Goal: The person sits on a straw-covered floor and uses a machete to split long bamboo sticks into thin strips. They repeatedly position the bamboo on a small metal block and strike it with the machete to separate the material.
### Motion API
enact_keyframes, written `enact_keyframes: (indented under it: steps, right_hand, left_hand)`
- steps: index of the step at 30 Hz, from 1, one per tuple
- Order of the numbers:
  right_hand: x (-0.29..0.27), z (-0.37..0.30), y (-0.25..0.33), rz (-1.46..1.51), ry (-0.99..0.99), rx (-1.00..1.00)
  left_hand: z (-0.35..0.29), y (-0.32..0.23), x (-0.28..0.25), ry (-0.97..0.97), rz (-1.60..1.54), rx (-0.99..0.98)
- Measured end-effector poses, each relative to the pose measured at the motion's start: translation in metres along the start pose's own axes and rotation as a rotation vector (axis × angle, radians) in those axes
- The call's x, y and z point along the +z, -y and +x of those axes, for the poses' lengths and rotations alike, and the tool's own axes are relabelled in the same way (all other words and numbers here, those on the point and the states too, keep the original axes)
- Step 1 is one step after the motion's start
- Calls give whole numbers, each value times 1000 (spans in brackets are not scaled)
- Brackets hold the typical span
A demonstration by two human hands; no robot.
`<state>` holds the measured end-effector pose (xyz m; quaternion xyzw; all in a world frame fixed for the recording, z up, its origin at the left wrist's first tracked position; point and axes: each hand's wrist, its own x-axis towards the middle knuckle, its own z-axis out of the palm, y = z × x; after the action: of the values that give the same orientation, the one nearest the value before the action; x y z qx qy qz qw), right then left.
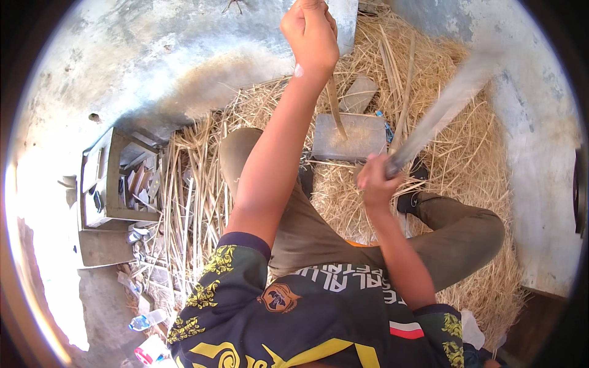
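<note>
My left hand [310, 30] is raised high at the top of the view, its fingers closed round a stick [336, 110] of wood or bamboo. My wrist hides the stick's upper part; its lower end stands on a grey block [362, 132] between my feet. In my right hand [376, 181] is the dark handle of a long-bladed machete [435, 116]. The blade slants up and away to the right, and its far end is smeared by motion. It is apart from the stick.
Dry shavings and split strips [193, 184] cover the floor around my bent legs. A wooden box frame [116, 178] holding scraps stands at the left. A plastic bottle [147, 319] lies at the lower left. Worn walls rise at the far side and the right.
</note>
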<state>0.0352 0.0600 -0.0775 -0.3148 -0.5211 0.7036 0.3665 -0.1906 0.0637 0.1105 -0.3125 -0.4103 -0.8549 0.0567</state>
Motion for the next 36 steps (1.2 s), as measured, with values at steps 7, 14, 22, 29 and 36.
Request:
enact_keyframes:
  steps: [7,14,22,29,36]
  right_hand:
    - [-42,3,-49,-390,209,848]
    - [4,1,81,-425,264,240]
    - [-18,0,-72,-403,88,306]
    - [-23,0,-16,-513,140,534]
    - [8,15,71,35,85,-4]
  left_hand:
    - [0,-23,-19,-32,89,75]
    - [-2,-20,-26,-64,60,33]
    - [8,-17,-43,-50,-101,-129]
    - [10,-20,-56,16,-183,-137]
    - [10,-18,-52,97,-178,-130]
